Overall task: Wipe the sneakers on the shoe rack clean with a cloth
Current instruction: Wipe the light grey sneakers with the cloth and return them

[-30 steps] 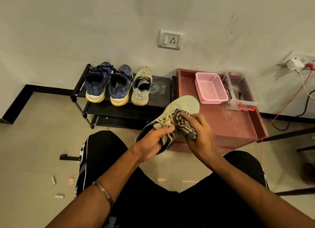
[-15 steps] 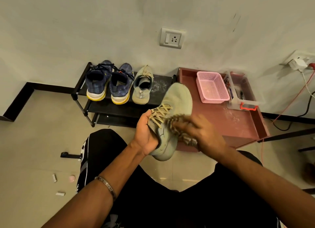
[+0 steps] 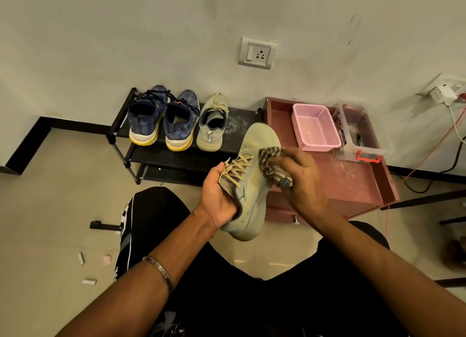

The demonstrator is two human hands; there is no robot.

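My left hand (image 3: 220,193) grips a pale grey-green sneaker (image 3: 257,175) from its left side, fingers at the tan laces, toe pointing away from me. My right hand (image 3: 300,178) presses a striped brown-and-white cloth (image 3: 271,160) against the sneaker's right flank. On the top shelf of the black shoe rack (image 3: 242,120) against the wall stand two blue sneakers with yellow soles (image 3: 161,120) and the matching grey sneaker (image 3: 211,125), heels towards me.
A low pink-brown table (image 3: 353,180) stands right of the rack, carrying a pink mesh basket (image 3: 315,127) and a clear plastic box (image 3: 358,135). Cables (image 3: 428,160) trail from a wall plug at the right. Small scraps (image 3: 88,268) lie on the floor at the left.
The sneaker has been turned from lying across my hands to toe-away, its side facing the cloth. My right hand has slid the cloth forward along the sneaker's right side.
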